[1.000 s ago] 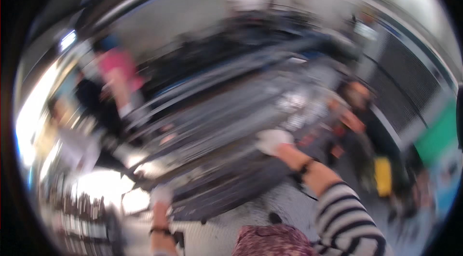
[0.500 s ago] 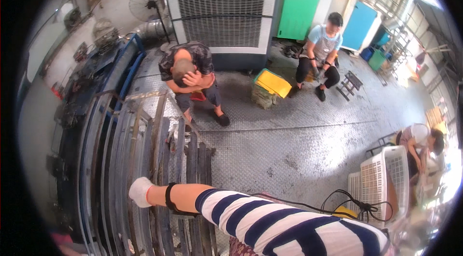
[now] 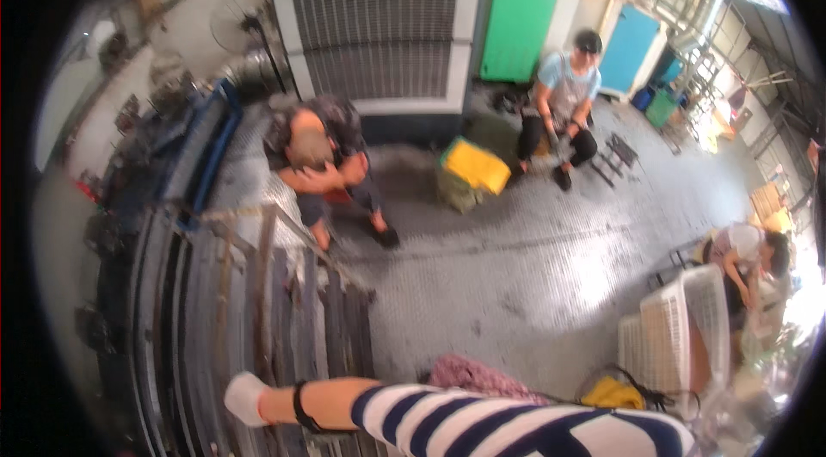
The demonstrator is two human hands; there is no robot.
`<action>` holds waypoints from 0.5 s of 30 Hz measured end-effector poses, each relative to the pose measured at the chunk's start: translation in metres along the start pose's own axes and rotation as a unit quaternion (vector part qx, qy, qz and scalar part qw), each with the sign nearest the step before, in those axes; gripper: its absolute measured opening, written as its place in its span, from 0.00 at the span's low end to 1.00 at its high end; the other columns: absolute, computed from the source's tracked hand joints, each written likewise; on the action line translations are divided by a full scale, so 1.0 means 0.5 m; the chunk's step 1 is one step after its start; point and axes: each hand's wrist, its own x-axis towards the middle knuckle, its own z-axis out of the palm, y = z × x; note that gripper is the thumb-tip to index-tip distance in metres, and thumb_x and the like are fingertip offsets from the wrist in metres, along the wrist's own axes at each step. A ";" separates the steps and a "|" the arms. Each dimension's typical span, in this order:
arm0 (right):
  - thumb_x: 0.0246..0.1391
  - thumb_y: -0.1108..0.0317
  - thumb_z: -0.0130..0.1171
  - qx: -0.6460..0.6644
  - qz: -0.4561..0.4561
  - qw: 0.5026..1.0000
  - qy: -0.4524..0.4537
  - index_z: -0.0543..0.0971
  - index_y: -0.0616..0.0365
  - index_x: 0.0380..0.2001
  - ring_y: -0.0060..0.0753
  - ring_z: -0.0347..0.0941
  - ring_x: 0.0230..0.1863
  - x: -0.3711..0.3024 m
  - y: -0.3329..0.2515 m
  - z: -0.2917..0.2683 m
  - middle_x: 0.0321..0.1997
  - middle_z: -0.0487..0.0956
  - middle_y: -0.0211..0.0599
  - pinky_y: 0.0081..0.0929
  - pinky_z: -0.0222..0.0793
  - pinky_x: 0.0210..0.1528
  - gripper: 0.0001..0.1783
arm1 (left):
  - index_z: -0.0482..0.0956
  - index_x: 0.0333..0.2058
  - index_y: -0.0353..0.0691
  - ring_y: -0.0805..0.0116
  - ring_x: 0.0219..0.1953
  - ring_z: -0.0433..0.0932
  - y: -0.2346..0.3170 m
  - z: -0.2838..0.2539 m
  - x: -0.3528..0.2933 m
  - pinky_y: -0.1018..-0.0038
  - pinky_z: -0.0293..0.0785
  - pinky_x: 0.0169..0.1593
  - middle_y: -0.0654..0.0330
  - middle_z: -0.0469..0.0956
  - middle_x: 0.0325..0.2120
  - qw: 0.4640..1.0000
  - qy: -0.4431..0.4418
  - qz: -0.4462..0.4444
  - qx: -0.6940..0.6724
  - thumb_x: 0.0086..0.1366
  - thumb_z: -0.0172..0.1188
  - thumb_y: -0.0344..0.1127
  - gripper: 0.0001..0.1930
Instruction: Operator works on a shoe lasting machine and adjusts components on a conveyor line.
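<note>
My right arm stretches from the lower right toward the left, in a navy-and-white striped sleeve (image 3: 456, 414) with a black band (image 3: 303, 410) round the forearm. My right hand (image 3: 246, 398), in a white glove, is over a rack of long dark metal bars (image 3: 288, 328). The glove looks rounded, and its fingers are hidden, so I cannot make out whether it grips a bar. A pinkish patterned cloth (image 3: 486, 375) shows behind the sleeve. My left hand is out of view.
A person (image 3: 314, 156) sits bent over beyond the rack. Another person (image 3: 564, 104) sits near a yellow-topped bundle (image 3: 477, 169). White plastic baskets (image 3: 662, 328) stand at right, with a third person (image 3: 740, 259) behind. A large air cooler (image 3: 374, 35) stands at the back.
My view has shifted, and my gloved hand appears lower over the bars. More patterned cloth shows behind my sleeve. The bent-over person's hand has moved lower over the head.
</note>
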 end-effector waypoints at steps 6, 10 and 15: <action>0.46 0.68 0.63 0.047 -0.061 0.996 -0.034 0.88 0.56 0.31 0.51 0.84 0.38 0.012 0.027 -0.009 0.33 0.86 0.44 0.45 0.77 0.35 0.09 | 0.82 0.40 0.37 0.48 0.36 0.84 0.010 -0.087 0.140 0.56 0.80 0.39 0.47 0.84 0.32 0.998 0.057 0.024 -0.003 0.69 0.55 0.40 0.13; 0.48 0.67 0.63 0.040 -0.062 0.996 -0.046 0.88 0.57 0.32 0.51 0.84 0.40 0.029 0.035 -0.045 0.35 0.86 0.46 0.45 0.78 0.37 0.10 | 0.82 0.40 0.36 0.48 0.34 0.84 -0.018 -0.113 0.171 0.56 0.80 0.38 0.46 0.84 0.31 0.997 0.046 0.060 0.008 0.69 0.55 0.40 0.13; 0.50 0.67 0.60 0.072 -0.052 0.995 -0.044 0.86 0.56 0.27 0.50 0.85 0.34 -0.009 -0.030 -0.074 0.30 0.85 0.45 0.46 0.79 0.30 0.08 | 0.83 0.40 0.35 0.48 0.33 0.84 -0.027 -0.010 -0.073 0.56 0.80 0.36 0.46 0.84 0.30 0.997 0.048 -0.042 -0.038 0.69 0.54 0.39 0.14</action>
